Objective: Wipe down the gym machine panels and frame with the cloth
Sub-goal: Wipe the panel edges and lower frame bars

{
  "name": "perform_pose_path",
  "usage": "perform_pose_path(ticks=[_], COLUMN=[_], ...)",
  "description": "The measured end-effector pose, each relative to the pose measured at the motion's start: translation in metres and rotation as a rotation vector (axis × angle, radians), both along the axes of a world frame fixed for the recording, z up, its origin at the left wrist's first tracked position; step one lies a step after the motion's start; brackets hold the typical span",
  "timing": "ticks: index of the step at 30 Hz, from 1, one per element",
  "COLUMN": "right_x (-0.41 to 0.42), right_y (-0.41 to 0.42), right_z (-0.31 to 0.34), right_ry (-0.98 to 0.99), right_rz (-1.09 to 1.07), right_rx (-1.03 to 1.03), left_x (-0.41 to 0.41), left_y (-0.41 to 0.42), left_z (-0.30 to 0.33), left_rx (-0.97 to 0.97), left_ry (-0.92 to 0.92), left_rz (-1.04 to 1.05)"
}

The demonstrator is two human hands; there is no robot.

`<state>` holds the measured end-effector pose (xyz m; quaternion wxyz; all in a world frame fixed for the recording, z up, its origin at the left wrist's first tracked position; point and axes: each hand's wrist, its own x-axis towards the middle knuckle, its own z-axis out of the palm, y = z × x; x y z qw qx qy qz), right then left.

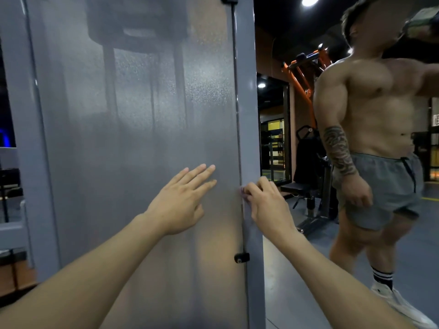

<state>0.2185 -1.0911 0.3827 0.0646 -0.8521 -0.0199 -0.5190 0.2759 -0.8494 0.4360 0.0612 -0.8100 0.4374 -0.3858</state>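
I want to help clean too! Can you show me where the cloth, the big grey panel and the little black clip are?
cloth (242, 192), head view, bit peeking past the right hand
panel (133, 129), head view, frosted middle
black clip (241, 257), head view, its centre

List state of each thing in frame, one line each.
left hand: open, fingers straight, on the panel
right hand: pinches the cloth at the panel's right edge
cloth: bunched, mostly hidden by the fingers
panel: upright, frosted
frame: upright, grey
clip: fastened on the panel edge
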Motion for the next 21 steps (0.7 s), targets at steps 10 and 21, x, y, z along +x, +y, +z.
perform_pose_path(ticks=[10,21], right_x=[0.008,0.004], right_y=[0.013,0.009], right_z=[0.100,-0.011], right_ry=[-0.162,-0.030], right_rz=[-0.023,0.003], right_rx=[0.025,0.082], left_x=[0.005,-0.029], left_y=[0.005,0.041], left_z=[0.005,-0.003], left_rx=[0.015,-0.075], left_ry=[-0.028,0.055], left_rz=[0.010,0.047])
